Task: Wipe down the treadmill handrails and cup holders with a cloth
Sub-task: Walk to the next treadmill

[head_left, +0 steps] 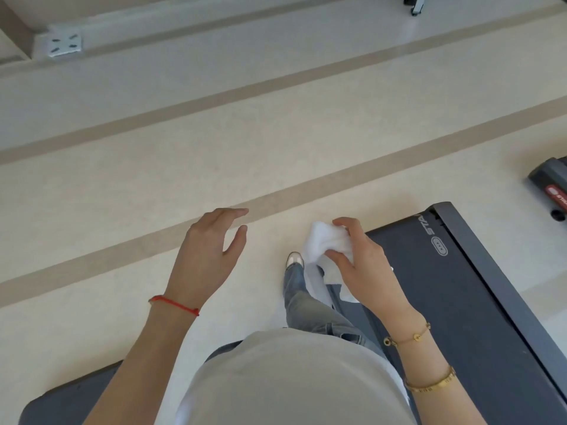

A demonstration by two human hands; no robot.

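My right hand (365,265) grips a crumpled white cloth (328,245) in the air above the rear end of a dark grey treadmill deck (454,302). To its left, my left hand (208,253) hovers over the floor with fingers spread and nothing in it. A red string circles my left wrist; gold bracelets sit on my right wrist. No handrails or cup holders are in view. My leg in jeans and a shoe (294,260) show below the cloth on the floor beside the deck.
Beige floor with darker stripes (214,167) stretches ahead. A second dark machine base (73,397) lies at bottom left. Another machine's end with a red label (552,188) sits at the right edge. A floor socket plate (61,42) is far left.
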